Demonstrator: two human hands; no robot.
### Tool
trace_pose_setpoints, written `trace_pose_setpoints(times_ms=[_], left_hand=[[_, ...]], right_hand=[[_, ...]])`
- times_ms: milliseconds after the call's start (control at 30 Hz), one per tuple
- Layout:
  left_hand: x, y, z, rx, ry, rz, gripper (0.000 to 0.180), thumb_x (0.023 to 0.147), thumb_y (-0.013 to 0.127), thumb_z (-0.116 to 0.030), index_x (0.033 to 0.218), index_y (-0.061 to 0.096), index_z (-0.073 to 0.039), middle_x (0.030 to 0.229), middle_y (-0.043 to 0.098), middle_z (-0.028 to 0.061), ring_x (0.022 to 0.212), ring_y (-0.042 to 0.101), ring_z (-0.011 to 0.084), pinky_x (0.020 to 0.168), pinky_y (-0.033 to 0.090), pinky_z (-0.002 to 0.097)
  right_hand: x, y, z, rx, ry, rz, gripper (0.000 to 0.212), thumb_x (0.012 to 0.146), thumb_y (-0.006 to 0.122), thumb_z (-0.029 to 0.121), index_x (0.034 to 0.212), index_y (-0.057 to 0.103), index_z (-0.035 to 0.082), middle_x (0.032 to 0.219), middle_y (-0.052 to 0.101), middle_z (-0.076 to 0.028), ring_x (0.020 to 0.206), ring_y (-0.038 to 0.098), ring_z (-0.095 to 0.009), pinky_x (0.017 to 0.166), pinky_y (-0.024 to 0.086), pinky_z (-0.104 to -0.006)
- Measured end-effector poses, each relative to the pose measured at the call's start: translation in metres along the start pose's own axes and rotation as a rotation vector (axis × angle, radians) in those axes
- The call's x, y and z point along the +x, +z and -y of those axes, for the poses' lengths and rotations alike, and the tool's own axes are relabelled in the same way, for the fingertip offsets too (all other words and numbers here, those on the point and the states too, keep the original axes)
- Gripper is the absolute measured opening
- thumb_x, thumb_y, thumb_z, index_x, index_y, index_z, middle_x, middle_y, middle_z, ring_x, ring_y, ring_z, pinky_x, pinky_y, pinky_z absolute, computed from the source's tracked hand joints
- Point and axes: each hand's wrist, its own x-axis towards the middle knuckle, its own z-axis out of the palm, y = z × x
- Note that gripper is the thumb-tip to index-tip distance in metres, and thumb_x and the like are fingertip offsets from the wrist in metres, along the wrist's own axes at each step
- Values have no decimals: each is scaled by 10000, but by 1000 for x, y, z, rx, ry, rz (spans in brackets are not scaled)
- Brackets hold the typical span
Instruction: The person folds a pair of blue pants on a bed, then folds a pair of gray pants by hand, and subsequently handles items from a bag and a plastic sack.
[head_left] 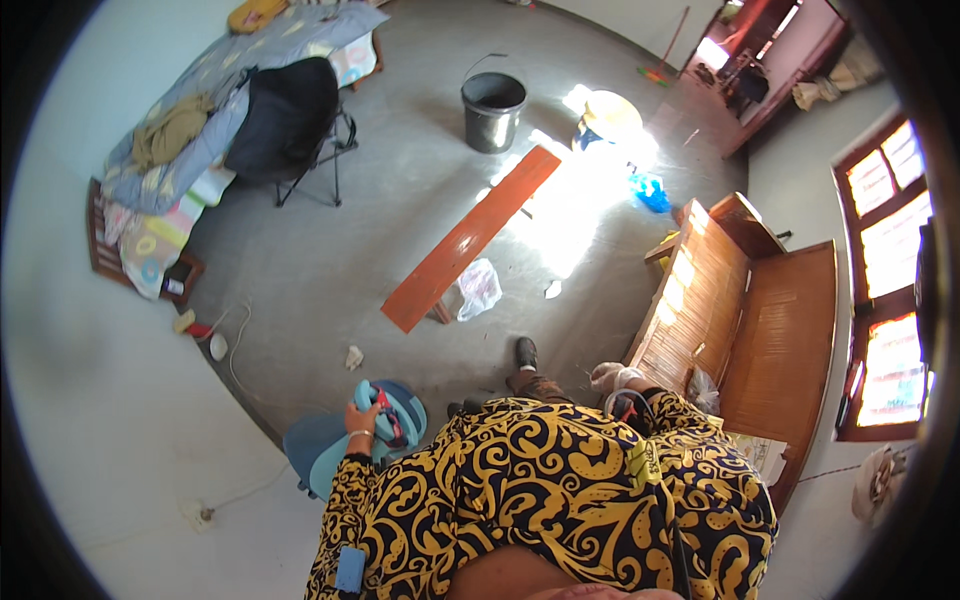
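Biggest thing in sight, right of centre, is the wooden bench point(770, 310), its slatted back catching hard sunlight. Upper left, a bed point(215, 90) heaped with patterned blankets, a black folding chair point(290, 120) standing just beside it. Across the middle of the floor lies a long orange plank point(470, 238), with a dark bucket point(492, 110) well above it toward the top centre. Low and left of centre stands a blue plastic chair point(325, 450). There, the left hand point(362, 418) grips a light blue tool point(385, 415), fingers wrapped tight around it, over that chair. The right hand point(612, 377), pale-gloved, sits at the bench's near end; whether its fingers are together or apart, I cannot tell. A crumpled plastic bag point(480, 287) lies beside the plank.
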Motion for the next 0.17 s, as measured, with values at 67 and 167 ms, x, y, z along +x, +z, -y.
trace_pose_setpoints(times_ms=[67,167], left_hand=[[8,6,10,80,40,19,631,529,751,-340,955,514,60,960,550,218,890,542,333,753,429,389],[15,4,-2,168,56,36,657,519,752,-342,971,511,69,975,548,225,909,539,328,803,419,372]], right_hand=[[-4,7,-29,89,35,14,375,714,566,302,1054,578,142,1124,534,-89,1068,480,-260,900,372,-320],[-7,4,-49,120,54,17,416,698,592,272,1077,568,102,1147,517,-114,1090,463,-275,908,369,-341]])
